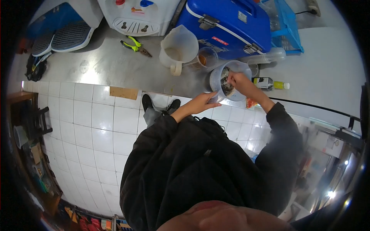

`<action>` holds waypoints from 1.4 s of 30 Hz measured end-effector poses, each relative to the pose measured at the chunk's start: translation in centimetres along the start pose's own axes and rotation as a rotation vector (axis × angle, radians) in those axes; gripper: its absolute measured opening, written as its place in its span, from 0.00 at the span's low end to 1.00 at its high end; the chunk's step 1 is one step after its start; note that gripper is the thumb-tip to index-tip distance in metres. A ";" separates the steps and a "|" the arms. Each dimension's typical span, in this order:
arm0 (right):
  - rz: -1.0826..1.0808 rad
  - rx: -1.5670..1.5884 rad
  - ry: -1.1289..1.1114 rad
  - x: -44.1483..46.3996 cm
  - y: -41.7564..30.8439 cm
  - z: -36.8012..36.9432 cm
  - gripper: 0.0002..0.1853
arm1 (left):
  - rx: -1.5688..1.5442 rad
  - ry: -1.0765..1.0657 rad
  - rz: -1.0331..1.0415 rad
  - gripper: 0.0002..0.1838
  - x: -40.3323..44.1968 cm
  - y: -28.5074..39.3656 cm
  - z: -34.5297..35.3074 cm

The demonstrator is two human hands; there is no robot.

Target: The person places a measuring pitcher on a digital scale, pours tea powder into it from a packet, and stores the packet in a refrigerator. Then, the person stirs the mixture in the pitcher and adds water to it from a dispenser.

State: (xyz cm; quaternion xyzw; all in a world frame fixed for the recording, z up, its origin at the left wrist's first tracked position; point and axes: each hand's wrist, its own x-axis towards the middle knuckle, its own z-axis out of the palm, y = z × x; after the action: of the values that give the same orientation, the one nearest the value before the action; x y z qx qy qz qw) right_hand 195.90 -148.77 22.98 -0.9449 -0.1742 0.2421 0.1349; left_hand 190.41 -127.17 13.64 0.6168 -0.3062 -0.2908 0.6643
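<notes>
A translucent plastic tub stands near the front edge of the metal counter, with dark, pale-flecked contents inside. My left hand is closed on the tub's near left side, thumb toward the rim. My right hand reaches into the tub from the right, fingers drawn together above the dark contents. Whatever those fingers hold is hidden or too small to make out. Close behind the tub are a clear cup with some brown in it and a large cloudy plastic jug.
A blue cooler box and a white water dispenser line the back. Green-handled pliers lie on the counter. To the right are a bottle with a yellow-green cap and a blue basket.
</notes>
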 end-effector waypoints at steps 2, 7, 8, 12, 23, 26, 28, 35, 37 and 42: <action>-0.031 -0.046 0.278 -0.3 1.6 0.9 0.05 | 0.001 0.023 0.043 0.33 0.1 -0.5 0.1; 0.146 0.283 -0.051 -1.2 -1.6 -0.3 0.07 | 0.012 -0.009 0.029 0.33 0.1 0.1 -0.4; 0.135 0.283 -0.056 -1.2 -2.2 -1.1 0.07 | 0.003 -0.006 0.052 0.33 0.0 0.0 -0.3; 0.079 0.076 0.056 -2.4 0.5 -2.0 0.06 | 0.061 0.004 0.045 0.32 -0.1 -0.2 -0.2; 0.167 0.087 -0.077 -0.6 -1.0 0.0 0.06 | 0.058 -0.010 0.077 0.30 -0.3 -0.5 -0.3; 0.130 -0.196 -0.008 0.1 1.6 0.2 0.06 | -0.066 0.079 0.216 0.29 -0.5 -0.9 0.2; 0.122 -0.345 0.182 0.3 0.3 0.0 0.06 | -0.003 0.094 0.241 0.28 -0.6 -0.5 -0.2; 0.058 -0.188 -0.004 0.5 0.4 -0.1 0.03 | 0.023 0.019 0.213 0.31 -0.3 -0.9 -0.3; 0.075 -0.255 0.186 0.6 -0.5 -0.1 0.05 | 0.027 0.014 0.199 0.31 -0.3 -0.7 -0.3; -0.048 -0.320 -0.137 -0.2 1.8 0.5 0.01 | -0.012 0.007 0.164 0.32 -0.3 -0.8 -0.1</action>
State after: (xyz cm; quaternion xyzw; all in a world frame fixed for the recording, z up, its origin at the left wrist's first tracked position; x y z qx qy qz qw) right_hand 195.97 -150.42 21.97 -0.9311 -0.2420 0.2720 -0.0239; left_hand 190.24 -126.92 12.85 0.5864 -0.3518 -0.2351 0.6907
